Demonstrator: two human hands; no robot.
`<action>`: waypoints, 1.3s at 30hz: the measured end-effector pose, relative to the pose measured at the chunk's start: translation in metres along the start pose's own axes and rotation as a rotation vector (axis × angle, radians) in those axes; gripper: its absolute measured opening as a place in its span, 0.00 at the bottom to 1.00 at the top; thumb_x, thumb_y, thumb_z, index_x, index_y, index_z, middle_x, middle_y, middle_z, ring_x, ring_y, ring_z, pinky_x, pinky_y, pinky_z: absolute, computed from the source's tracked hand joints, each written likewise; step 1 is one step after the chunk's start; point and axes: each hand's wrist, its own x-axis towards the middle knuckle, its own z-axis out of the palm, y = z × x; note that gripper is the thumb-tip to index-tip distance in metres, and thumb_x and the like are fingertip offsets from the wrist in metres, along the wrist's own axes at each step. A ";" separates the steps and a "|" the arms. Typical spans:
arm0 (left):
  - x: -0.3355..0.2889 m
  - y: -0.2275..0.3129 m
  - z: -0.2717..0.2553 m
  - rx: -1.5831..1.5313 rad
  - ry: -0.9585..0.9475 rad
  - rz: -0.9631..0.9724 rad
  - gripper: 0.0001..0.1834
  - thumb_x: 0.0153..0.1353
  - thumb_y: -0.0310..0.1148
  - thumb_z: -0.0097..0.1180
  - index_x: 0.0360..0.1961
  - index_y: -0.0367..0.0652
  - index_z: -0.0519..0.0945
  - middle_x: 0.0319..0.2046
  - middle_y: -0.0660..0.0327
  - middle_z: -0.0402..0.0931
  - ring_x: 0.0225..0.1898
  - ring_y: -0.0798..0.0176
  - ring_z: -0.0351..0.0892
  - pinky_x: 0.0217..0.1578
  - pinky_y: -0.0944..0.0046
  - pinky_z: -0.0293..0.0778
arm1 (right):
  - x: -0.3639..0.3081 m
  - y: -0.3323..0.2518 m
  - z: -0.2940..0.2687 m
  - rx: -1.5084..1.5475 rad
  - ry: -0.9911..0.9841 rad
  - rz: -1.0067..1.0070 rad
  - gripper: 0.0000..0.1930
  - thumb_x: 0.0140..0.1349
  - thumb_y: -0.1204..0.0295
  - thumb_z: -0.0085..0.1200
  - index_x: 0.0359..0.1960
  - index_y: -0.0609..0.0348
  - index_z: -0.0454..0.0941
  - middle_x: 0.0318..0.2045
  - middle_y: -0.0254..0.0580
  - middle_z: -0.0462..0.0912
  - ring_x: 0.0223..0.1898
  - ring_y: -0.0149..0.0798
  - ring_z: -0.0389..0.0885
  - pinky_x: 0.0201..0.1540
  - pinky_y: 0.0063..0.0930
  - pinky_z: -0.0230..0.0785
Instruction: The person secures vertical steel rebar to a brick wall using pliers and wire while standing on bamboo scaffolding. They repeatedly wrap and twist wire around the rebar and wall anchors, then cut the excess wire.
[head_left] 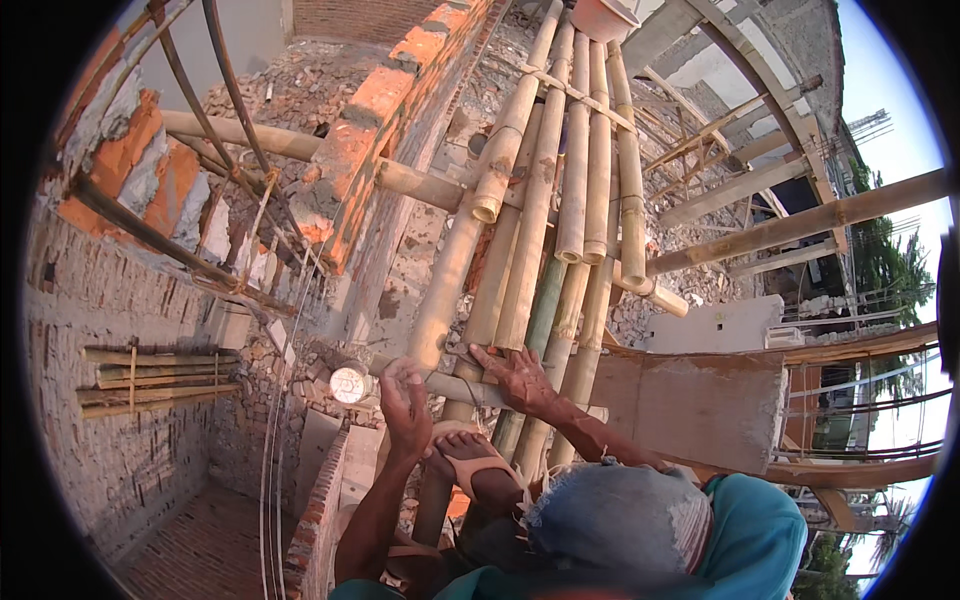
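Bamboo poles (530, 262) run lengthwise before you in the head view, away from your hands, over a thinner cross-pole (450, 385). Your right grip (522, 382) lies palm down on them, fingers spread. Your left grip (405, 412) is raised beside the leftmost pole's near end; you cannot tell whether it pinches anything. Your sandalled foot (490, 478) sits between your forearms. A pale strip (575, 90) crosses the upper poles, below a bucket (603, 18); a brick wall (352, 150) stands left.
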 end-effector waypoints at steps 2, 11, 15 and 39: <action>-0.003 0.005 0.014 -0.137 0.032 -0.093 0.19 0.78 0.34 0.44 0.61 0.31 0.68 0.55 0.50 0.73 0.56 0.58 0.75 0.60 0.60 0.70 | -0.003 -0.001 0.000 0.063 -0.156 0.089 0.41 0.64 0.75 0.50 0.79 0.36 0.53 0.59 0.57 0.74 0.55 0.59 0.72 0.55 0.51 0.65; 0.000 0.023 0.043 -0.594 0.023 -0.508 0.27 0.77 0.38 0.48 0.66 0.27 0.64 0.62 0.46 0.69 0.64 0.57 0.70 0.65 0.55 0.70 | -0.007 -0.040 -0.006 0.301 0.073 0.109 0.38 0.61 0.82 0.52 0.76 0.49 0.60 0.49 0.60 0.74 0.48 0.60 0.75 0.54 0.49 0.69; -0.007 0.029 0.051 -0.677 -0.136 -0.543 0.25 0.74 0.41 0.55 0.56 0.25 0.74 0.46 0.53 0.80 0.49 0.62 0.82 0.48 0.62 0.83 | -0.006 -0.053 -0.008 0.286 0.132 0.122 0.38 0.62 0.81 0.53 0.76 0.43 0.61 0.48 0.56 0.73 0.47 0.57 0.75 0.51 0.50 0.69; 0.022 0.036 -0.153 -0.500 -0.174 -0.661 0.11 0.75 0.37 0.51 0.39 0.40 0.77 0.17 0.78 0.54 0.17 0.82 0.49 0.17 0.76 0.46 | 0.066 -0.129 -0.049 1.619 -0.808 0.648 0.26 0.74 0.61 0.53 0.67 0.63 0.65 0.46 0.45 0.82 0.39 0.35 0.84 0.40 0.29 0.80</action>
